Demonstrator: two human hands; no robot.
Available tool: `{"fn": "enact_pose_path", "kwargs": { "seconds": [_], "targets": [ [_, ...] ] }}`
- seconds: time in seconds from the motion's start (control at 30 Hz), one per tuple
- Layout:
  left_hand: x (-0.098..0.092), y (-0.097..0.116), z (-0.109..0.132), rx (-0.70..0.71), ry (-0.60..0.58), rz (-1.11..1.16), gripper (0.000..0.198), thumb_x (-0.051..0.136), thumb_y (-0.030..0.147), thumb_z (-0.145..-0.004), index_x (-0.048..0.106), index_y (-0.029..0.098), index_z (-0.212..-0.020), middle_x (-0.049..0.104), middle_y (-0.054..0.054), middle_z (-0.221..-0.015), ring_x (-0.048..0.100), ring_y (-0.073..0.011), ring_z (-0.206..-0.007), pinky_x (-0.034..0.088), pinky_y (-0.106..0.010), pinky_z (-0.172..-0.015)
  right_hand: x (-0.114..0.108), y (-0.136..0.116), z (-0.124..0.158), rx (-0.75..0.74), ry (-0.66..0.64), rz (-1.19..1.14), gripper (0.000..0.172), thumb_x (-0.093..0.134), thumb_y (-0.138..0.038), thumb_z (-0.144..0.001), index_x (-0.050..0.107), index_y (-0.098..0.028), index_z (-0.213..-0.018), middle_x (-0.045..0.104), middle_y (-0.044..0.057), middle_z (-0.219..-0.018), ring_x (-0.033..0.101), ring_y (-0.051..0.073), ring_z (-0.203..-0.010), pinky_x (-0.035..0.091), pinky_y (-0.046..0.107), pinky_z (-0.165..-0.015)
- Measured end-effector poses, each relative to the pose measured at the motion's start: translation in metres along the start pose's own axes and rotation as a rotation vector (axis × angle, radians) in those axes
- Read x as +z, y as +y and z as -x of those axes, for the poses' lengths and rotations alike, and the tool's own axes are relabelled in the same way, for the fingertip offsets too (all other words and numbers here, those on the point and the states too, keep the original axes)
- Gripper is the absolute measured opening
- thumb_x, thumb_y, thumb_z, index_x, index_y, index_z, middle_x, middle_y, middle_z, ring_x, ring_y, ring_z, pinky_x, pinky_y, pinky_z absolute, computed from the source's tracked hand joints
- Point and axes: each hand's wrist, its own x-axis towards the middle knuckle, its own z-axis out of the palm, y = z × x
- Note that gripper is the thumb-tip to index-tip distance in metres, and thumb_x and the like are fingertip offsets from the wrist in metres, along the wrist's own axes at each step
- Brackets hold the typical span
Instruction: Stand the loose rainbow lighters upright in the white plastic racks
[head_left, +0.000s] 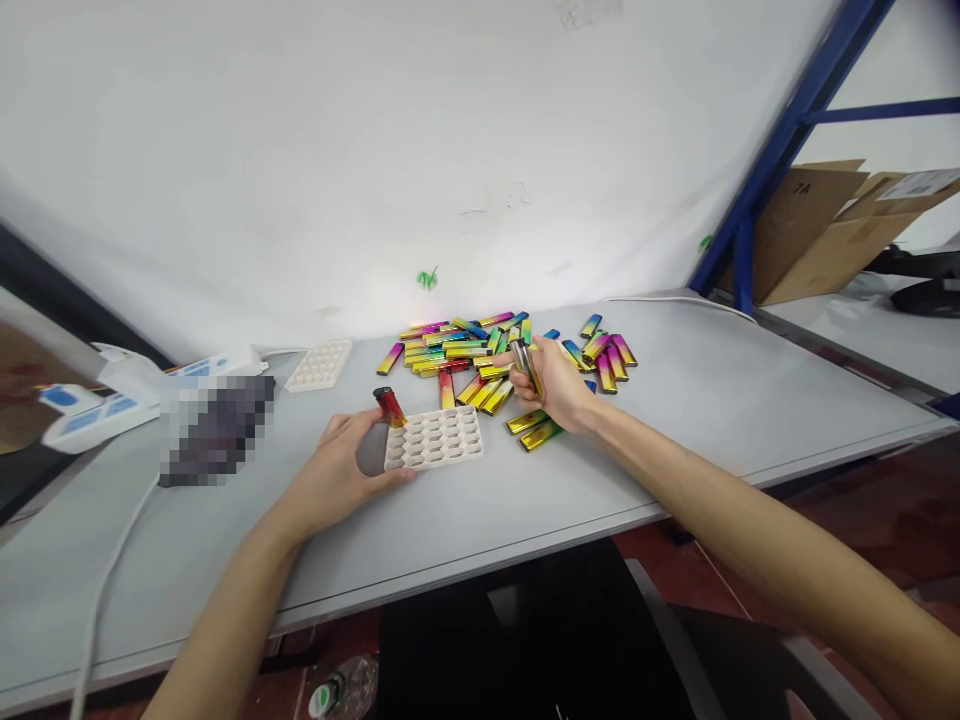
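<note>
My left hand (345, 465) grips the left end of a white tray (435, 464) with rows of slots, its thumb at the front corner. The forefinger is close to a red and gold lighter (390, 406), which stands slightly tilted in the back-left slot; whether they touch I cannot tell. Over the pile, my right hand (553, 382) is closed around a shiny lighter (526, 368) with a gold lower part. Several metallic lighters (450, 352) in rainbow colours lie heaped behind the tray. Two gold-green lighters (538, 434) lie below my right hand.
Another white slotted tray (319, 366) lies at the back left. White power strips (112, 415) and a pixelated dark object (217, 432) are at the left, with a cable (112, 570) running forward. A blue frame (742, 240) and cardboard boxes (832, 235) stand at the right.
</note>
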Motion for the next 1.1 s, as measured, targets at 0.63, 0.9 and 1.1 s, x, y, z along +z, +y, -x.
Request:
{"fn": "enact_pose_path", "kwargs": {
  "seconds": [0.63, 0.9, 1.1],
  "targets": [
    [0.001, 0.002, 0.002, 0.052, 0.013, 0.072, 0.082, 0.074, 0.064, -0.073, 0.05, 0.024, -0.14, 0.06, -0.007, -0.13, 0.046, -0.0323, -0.131, 0.039, -0.045, -0.113, 0.081, 0.008, -0.021, -0.441, -0.249, 0.823, 0.019, 0.068, -0.035, -0.089, 0.059, -0.02, -0.083, 0.068, 0.0, -0.083, 0.061, 0.015, -0.077, 0.044, 0.028, -0.07],
    [0.003, 0.001, 0.002, 0.065, 0.018, 0.073, 0.082, 0.074, 0.065, -0.073, 0.049, 0.024, -0.14, 0.058, -0.008, -0.134, 0.044, -0.0328, -0.131, 0.039, -0.047, -0.112, 0.089, 0.016, -0.031, -0.508, -0.284, 1.014, 0.015, 0.068, -0.029, -0.089, 0.059, -0.02, -0.082, 0.068, 0.001, -0.08, 0.059, 0.015, -0.072, 0.039, 0.027, -0.066],
    [0.004, 0.0, 0.002, 0.07, 0.014, 0.076, 0.083, 0.074, 0.063, -0.075, 0.047, 0.025, -0.143, 0.057, -0.008, -0.137, 0.043, -0.0328, -0.134, 0.037, -0.046, -0.113, 0.09, 0.019, -0.031, -0.493, -0.267, 1.128, 0.014, 0.069, -0.029, -0.088, 0.06, -0.02, -0.083, 0.071, 0.002, -0.082, 0.061, 0.016, -0.073, 0.039, 0.028, -0.065]
  ]
}}
